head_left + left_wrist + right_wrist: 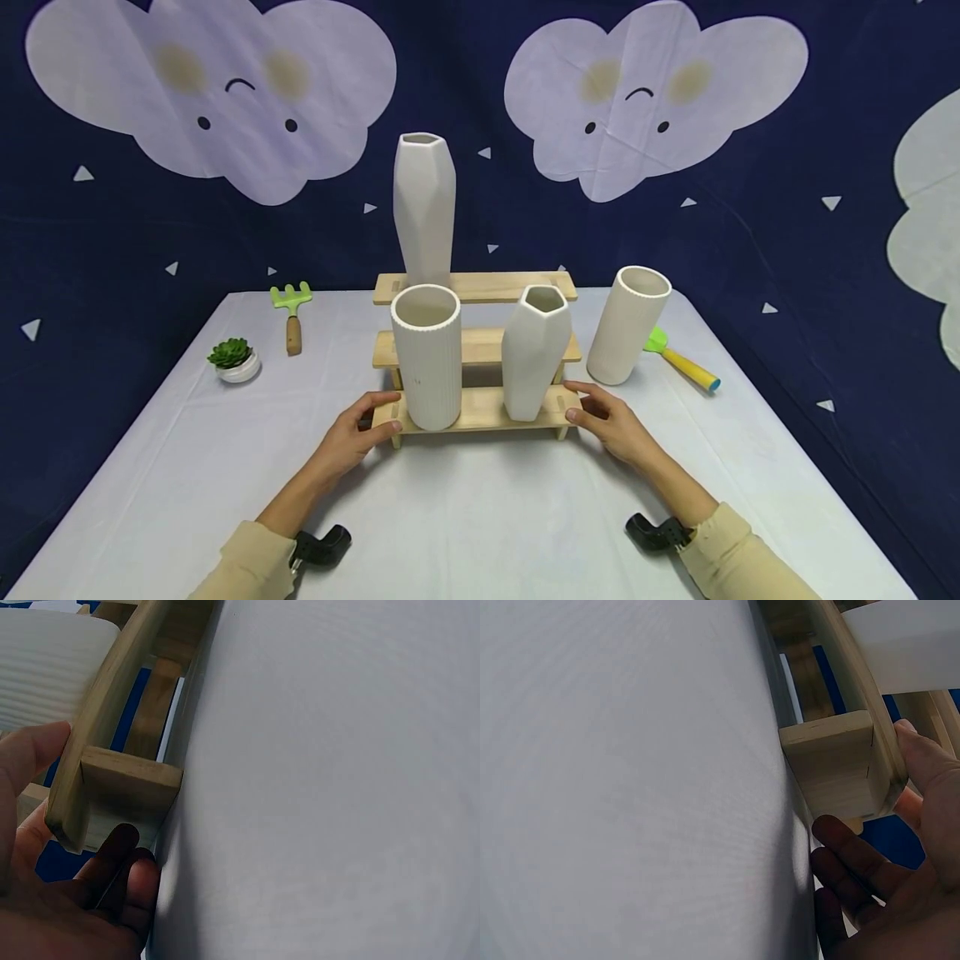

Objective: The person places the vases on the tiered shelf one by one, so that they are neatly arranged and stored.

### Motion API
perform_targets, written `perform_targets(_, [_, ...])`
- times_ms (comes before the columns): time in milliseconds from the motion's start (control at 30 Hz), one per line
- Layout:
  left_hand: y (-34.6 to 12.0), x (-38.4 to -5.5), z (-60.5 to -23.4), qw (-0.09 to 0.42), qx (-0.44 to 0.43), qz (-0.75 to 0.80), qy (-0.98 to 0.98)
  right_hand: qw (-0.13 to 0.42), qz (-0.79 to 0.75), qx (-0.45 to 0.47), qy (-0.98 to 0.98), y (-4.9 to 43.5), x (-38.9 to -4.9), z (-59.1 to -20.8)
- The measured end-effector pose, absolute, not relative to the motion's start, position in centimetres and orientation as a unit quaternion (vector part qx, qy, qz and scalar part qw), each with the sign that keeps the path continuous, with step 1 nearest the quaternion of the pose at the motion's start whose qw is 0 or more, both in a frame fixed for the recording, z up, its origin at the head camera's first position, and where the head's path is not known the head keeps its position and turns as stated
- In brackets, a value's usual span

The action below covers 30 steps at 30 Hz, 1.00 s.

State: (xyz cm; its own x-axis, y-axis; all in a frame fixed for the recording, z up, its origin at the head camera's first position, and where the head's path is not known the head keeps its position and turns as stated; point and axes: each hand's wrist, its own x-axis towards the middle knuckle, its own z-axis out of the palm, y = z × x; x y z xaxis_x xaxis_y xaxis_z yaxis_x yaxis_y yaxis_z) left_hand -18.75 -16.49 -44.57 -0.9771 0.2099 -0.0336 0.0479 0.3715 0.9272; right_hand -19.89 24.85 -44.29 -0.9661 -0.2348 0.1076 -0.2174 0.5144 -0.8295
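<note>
A three-tier wooden stand (482, 408) sits at the middle of the table. My left hand (351, 435) grips the left end of its lowest board, thumb at the front edge and index finger behind. At the opposite end my right hand (613, 427) holds the same board likewise. Both wrist views show the thumb against the board and the other fingers curled beside the stand's leg (131, 774). On the lowest board stand a ribbed white cylindrical vase (427, 367) and a faceted white vase (531, 358). A tall faceted vase (425, 208) rises from the top board.
Right of the stand, another white cylindrical vase (626, 329) stands on the table, partly covering a green-and-yellow hand shovel (684, 363). At the left are a small green hand rake (292, 321) and a potted succulent (234, 360). A dark cloud-print cloth (465, 83) hangs behind.
</note>
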Motion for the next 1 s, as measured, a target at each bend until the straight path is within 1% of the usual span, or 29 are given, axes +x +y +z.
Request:
perform_targets(333, [-16.38,-18.59,-44.36,0.084,0.078,0.564,0.818,0.011,-0.472,-0.128,0.872,24.76,-19.91,-44.32])
perform_targets(467, [-16.39,-18.68,-44.47,0.085,0.08,0.564,0.817,0.014,-0.471,-0.127,0.873,24.59,-19.65,-43.75])
perform_targets(1000, [-16.4,-18.82,-44.93,0.081,0.079,0.567,0.816,0.016,-0.468,-0.127,0.875,24.99,-20.24,-44.38])
